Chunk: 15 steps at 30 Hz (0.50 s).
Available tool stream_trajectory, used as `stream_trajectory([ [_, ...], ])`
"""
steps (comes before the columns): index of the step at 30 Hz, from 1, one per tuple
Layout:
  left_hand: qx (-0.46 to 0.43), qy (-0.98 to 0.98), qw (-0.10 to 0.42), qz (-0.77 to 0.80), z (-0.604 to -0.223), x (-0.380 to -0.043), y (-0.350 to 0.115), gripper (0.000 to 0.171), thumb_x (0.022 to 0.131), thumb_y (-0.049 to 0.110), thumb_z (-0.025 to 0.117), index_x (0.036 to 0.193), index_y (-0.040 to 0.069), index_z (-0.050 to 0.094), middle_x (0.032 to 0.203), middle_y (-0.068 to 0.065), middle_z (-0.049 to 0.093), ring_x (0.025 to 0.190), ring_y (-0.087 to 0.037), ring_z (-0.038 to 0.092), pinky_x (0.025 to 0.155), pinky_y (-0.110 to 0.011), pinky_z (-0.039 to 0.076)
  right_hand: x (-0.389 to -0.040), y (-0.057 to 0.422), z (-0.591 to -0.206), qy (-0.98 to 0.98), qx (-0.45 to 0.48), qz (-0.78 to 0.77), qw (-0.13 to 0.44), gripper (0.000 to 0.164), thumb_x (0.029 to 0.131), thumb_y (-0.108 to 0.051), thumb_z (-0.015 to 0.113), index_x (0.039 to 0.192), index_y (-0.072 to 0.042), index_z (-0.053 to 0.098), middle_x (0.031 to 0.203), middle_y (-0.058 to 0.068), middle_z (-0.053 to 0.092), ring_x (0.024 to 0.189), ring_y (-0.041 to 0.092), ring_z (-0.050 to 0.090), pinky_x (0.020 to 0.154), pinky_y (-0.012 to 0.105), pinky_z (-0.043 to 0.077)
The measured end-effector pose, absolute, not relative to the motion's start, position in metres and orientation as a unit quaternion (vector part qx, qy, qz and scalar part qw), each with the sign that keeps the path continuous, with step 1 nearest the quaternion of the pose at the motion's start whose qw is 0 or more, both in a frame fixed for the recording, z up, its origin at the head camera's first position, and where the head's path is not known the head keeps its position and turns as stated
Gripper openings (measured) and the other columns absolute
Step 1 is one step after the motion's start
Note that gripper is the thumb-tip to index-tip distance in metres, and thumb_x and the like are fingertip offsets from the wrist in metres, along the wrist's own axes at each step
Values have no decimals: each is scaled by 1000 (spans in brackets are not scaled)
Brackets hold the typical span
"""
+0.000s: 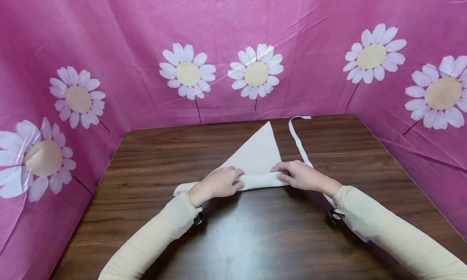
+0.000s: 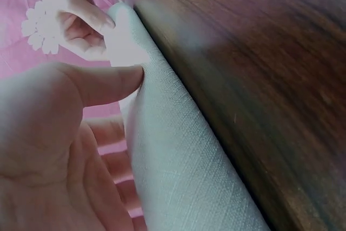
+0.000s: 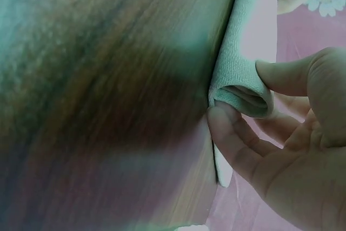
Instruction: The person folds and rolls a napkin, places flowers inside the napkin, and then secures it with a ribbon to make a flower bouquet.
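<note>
A cream-white cloth (image 1: 257, 150) lies on the table with a pointed corner toward the far edge. Its near edge is turned into a thick roll (image 1: 260, 182). On the left part of the roll, my left hand (image 1: 218, 182) grips it, thumb (image 2: 116, 82) on the near face and fingers over the far side. My right hand (image 1: 303, 176) holds the right end, where the right wrist view shows the roll's hollow opening (image 3: 246, 97). There the thumb (image 3: 284, 77) presses on the outside, and a fingertip (image 3: 219, 118) sits at the lower edge of the opening.
A narrow white strap (image 1: 298, 142) curves from the table's back edge and passes behind my right wrist. Dark brown wood grain marks the tabletop (image 1: 233, 235). Pink fabric (image 1: 226, 24) with printed daisies hangs around the back and both sides.
</note>
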<state>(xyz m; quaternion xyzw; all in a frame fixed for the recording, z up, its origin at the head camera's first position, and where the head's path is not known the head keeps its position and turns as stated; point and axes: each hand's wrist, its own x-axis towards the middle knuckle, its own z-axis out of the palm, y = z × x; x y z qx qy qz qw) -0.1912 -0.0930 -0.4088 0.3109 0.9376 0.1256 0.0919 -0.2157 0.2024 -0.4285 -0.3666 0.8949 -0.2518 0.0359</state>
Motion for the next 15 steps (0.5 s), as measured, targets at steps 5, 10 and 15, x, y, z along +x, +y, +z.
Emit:
stream_trajectory([
  [5, 289, 946, 71, 129, -412, -188, -91, 37, 97, 32, 66, 128, 12, 66, 105, -5, 63, 94, -24, 62, 81, -44, 53, -219, 204, -433, 884, -371, -281, 36, 21, 95, 0, 67, 115, -5, 70, 105, 2, 70, 91, 15, 61, 81, 38, 51],
  [10, 342, 928, 19, 143, -420, -185, -85, 51, 90, 34, 77, 134, 12, 62, 114, -7, 62, 97, -25, 60, 78, -43, 52, -223, 204, -435, 887, -368, -275, 36, 22, 93, 3, 67, 114, -5, 69, 96, 2, 63, 83, 14, 56, 76, 36, 49],
  [15, 359, 923, -18, 139, -424, -184, -83, 46, 88, 21, 80, 131, 13, 65, 116, -4, 64, 99, -27, 62, 74, -44, 53, -228, 201, -434, 897, -375, -233, 12, 23, 92, -4, 72, 115, -6, 70, 93, 2, 60, 78, 12, 53, 72, 34, 49],
])
